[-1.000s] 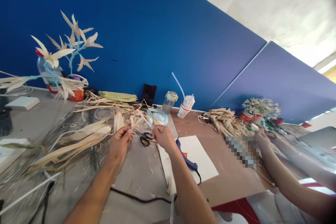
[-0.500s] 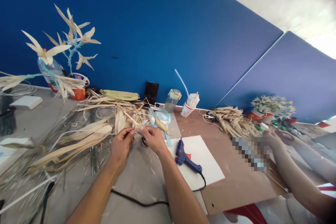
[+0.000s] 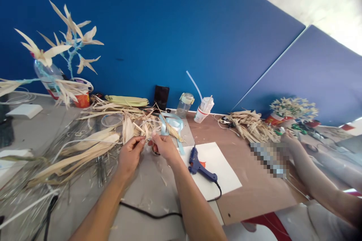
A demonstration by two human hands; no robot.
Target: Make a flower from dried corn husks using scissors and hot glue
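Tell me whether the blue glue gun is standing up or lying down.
Lying down: the glue gun rests flat on the white sheet, nozzle pointing away from the wearer.

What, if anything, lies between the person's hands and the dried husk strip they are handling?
Nothing visible does. The left hand and right hand both pinch the husk strip at their fingertips. The husk pile lies behind them, the glue gun to their right, neither in between.
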